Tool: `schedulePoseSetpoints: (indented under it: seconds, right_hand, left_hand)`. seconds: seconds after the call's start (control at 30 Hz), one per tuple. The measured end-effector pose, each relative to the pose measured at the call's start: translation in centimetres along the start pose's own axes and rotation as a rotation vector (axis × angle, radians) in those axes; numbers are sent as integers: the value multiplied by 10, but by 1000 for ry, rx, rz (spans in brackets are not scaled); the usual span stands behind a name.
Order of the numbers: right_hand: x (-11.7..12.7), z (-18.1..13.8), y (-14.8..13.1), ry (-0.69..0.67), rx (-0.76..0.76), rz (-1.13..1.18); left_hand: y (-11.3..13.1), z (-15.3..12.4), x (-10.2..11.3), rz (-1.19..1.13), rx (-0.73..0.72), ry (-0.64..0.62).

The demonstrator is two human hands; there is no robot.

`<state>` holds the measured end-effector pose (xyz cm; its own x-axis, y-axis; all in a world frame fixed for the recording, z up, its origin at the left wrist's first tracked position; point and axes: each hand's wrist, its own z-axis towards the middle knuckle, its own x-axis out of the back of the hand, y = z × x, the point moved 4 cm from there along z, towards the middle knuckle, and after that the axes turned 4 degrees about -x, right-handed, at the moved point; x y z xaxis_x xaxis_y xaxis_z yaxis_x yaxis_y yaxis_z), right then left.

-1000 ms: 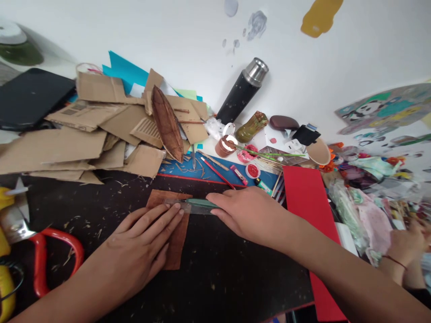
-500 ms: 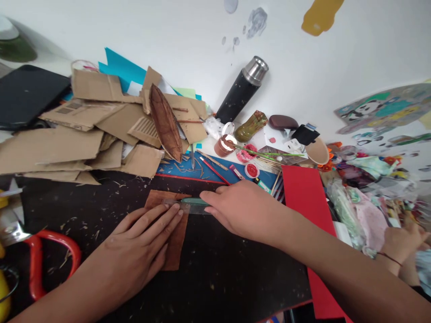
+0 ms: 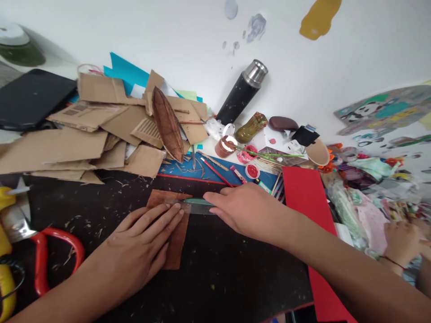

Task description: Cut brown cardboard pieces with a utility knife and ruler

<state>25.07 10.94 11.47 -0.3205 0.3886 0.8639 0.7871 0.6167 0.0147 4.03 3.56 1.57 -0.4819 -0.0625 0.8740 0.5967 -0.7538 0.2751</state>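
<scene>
Head view: pressing down with the left hand (image 3: 143, 244), open and flat with fingers laid together, on a thin reddish-brown rectangular sheet (image 3: 160, 197) lying on the black, scrap-flecked work mat (image 3: 218, 269), seemingly pinning it against sliding. Reaching across with the right hand (image 3: 249, 211), palm down and fingers stretched along a clear plastic ruler with a green strip (image 3: 195, 204), apparently steadying that straightedge across the sheet's far edge; not telling from this angle whether gripping it or merely bearing down, with the thumb hidden. Keeping red-handled scissors (image 3: 43, 255) near at the left, a heap of torn brown cardboard (image 3: 67, 143) behind, a black steel-capped flask (image 3: 240, 94) by the wall and a red card sheet (image 3: 303, 193) just right of the forearm. Working alongside another person's hand (image 3: 400, 244) at the far right edge. Compared with a second ago, reaching slightly further left along the ruler with the right fingertips; holding left hand and sheet unchanged.
</scene>
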Motion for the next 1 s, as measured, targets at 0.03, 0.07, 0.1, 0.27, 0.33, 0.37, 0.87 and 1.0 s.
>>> schedulePoseSetpoints:
  seconds: [0.03,0.07,0.1,0.27,0.33,0.37,0.87,1.0]
  right_hand:
    - [1,0,0,5,8,1]
    - [1,1,0,11,17,0]
    - [2,2,0,16,27,-1]
    - [3,6,0,25,50,-7]
    - [5,8,-1,17,51,-16]
    - [5,8,-1,10,51,-23]
    - [7,1,-3,29,11,-7]
    - [2,-5,-1,71,-13,23]
  left_hand:
    - [0,1,0,-3,3,5]
    - [0,1,1,-9,6,11]
    - [1,2,1,-17,9,12]
    - [0,1,-2,-37,16,-3]
    - [0,0,-2,-40,17,-5]
    - [0,0,-2,-43,14,-5]
    - [1,-1,-2,-25,11,32]
    - [1,-3,-3,-29,13,39]
